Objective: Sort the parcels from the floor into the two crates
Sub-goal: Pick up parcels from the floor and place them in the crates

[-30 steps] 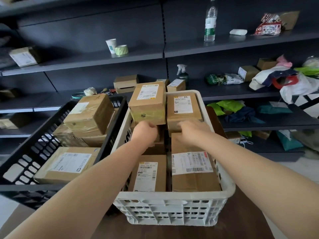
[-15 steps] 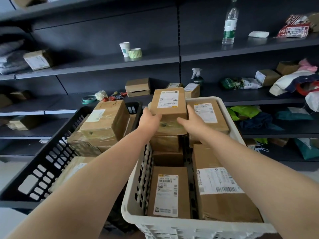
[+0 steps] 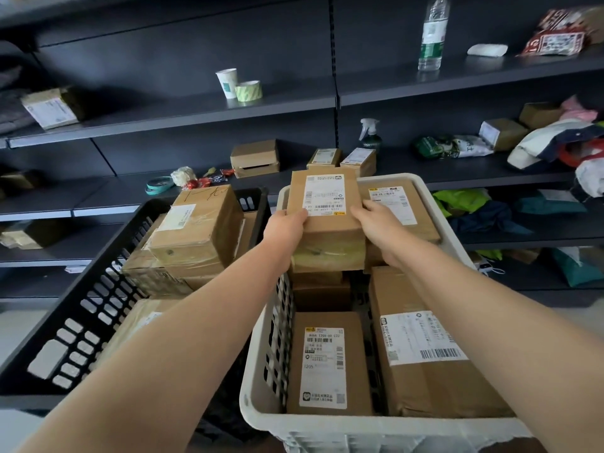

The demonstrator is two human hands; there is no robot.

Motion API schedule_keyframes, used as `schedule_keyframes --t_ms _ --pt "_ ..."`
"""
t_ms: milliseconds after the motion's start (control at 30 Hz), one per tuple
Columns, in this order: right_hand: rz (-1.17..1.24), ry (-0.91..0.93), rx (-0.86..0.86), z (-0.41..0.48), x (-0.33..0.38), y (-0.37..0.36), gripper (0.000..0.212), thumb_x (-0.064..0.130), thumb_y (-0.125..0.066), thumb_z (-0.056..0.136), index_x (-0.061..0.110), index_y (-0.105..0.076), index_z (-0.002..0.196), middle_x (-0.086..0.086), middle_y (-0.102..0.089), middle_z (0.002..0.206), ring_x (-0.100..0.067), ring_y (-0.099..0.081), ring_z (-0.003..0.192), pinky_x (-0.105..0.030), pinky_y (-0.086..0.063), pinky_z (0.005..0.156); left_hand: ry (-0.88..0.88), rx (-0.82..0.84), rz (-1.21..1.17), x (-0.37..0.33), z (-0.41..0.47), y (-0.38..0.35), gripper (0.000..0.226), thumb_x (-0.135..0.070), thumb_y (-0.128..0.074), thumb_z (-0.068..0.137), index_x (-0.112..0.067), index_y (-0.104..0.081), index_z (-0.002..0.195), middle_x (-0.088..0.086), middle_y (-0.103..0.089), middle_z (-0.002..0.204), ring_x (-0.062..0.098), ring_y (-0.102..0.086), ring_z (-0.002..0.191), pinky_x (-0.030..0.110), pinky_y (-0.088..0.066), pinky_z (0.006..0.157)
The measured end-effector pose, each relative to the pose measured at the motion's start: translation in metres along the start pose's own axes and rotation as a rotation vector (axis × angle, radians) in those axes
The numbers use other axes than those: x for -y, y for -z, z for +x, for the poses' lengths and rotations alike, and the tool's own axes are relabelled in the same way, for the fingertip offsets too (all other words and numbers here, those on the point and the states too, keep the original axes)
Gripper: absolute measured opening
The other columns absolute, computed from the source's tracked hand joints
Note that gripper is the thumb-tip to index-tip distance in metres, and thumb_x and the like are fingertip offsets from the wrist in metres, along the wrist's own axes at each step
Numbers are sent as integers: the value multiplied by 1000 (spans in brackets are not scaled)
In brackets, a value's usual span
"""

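I see dark shelving (image 3: 196, 116) across the whole back. In front of it two crates stand side by side, touching or nearly so.

The black crate (image 3: 81, 305) on the left holds a pile of brown boxes. The top box (image 3: 199, 227) sits tilted on the pile, above the rim. The white crate (image 3: 327, 429) on the right holds a front-left parcel (image 3: 327, 364) and a longer front-right parcel (image 3: 425, 358), both lying flat with labels up. A back parcel (image 3: 398, 207) rests high at the far right corner.

The held parcel (image 3: 323, 197) is at the far left of the white crate, on or just over a stack of boxes there. My left hand (image 3: 287, 228) grips its near left corner, thumb on top. My right hand (image 3: 379, 223) grips its near right edge, fingers curled over the top face.

On the shelves are a bottle (image 3: 432, 34), a spray bottle (image 3: 369, 134), a cup (image 3: 227, 82) and a tape roll (image 3: 248, 90) touching the cup.

My left forearm hides much of the black crate's near end. The stack under the held parcel is in shadow, so I cannot tell whether the parcel rests on it. The white crate's near wall is cut off at the bottom edge. Most label print is too small to read.
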State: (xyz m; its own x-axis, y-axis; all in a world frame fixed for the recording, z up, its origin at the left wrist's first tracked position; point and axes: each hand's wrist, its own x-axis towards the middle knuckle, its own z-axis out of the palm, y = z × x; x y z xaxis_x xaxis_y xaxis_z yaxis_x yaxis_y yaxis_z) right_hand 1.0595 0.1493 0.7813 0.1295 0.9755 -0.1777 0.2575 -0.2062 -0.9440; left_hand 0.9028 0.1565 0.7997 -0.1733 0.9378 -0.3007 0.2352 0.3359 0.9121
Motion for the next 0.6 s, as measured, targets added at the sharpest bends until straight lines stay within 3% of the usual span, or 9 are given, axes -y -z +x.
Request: schedule_keyframes --t_ms 100,167,233,333,400,533,600 --pt "-18 50 1 -14 0 15 29 33 -53 94 19 -65 117 3 -65 113 -16 -59 103 -29 -44 77 -1 5 121 -3 -13 14 46 -40 -58 95 -16 -49 133 0 -60 109 20 -59 100 35 -52 82" --pt "-34 96 17 -29 -2 25 21 34 -59 91 22 -67 106 9 -65 106 -11 -58 99 -28 -41 76 -2 29 218 -2 -30 24 46 -43 -62 91 -16 -50 126 2 -62 107 19 -63 92 32 -56 69" --pt "-62 132 39 -46 -3 30 31 39 -62 87 22 -67 113 10 -65 109 -10 -58 102 -28 -44 81 -14 41 273 2 -48 32 46 -43 -65 90 -15 -51 123 2 -62 105 17 -66 87 31 -58 63" --pt "-126 147 79 -73 -12 28 50 43 -64 85 20 -58 129 6 -65 119 -13 -62 106 -38 -51 93 -46 46 333 14 -73 41 55 -40 -68 89 -18 -45 134 -3 -59 108 14 -64 89 32 -58 68" --pt "-153 147 108 -93 -19 25 55 42 -66 86 22 -50 134 5 -66 118 -14 -65 101 -40 -54 92 -66 56 373 21 -86 45 61 -37 -69 89 -20 -41 140 -4 -57 110 13 -62 91 32 -56 73" --pt "-194 94 196 -114 -37 25 64 45 -73 78 26 -43 131 3 -68 113 -16 -68 97 -41 -57 86 -7 110 463 31 -110 56 57 -36 -71 89 -20 -42 136 2 -58 116 20 -64 95 37 -58 81" --pt "-337 71 300 -122 -41 27 64 43 -75 78 24 -43 130 4 -65 113 -16 -65 98 -36 -56 83 8 161 680 40 -122 58 50 -36 -72 88 -19 -45 126 2 -57 118 19 -63 97 36 -57 82"
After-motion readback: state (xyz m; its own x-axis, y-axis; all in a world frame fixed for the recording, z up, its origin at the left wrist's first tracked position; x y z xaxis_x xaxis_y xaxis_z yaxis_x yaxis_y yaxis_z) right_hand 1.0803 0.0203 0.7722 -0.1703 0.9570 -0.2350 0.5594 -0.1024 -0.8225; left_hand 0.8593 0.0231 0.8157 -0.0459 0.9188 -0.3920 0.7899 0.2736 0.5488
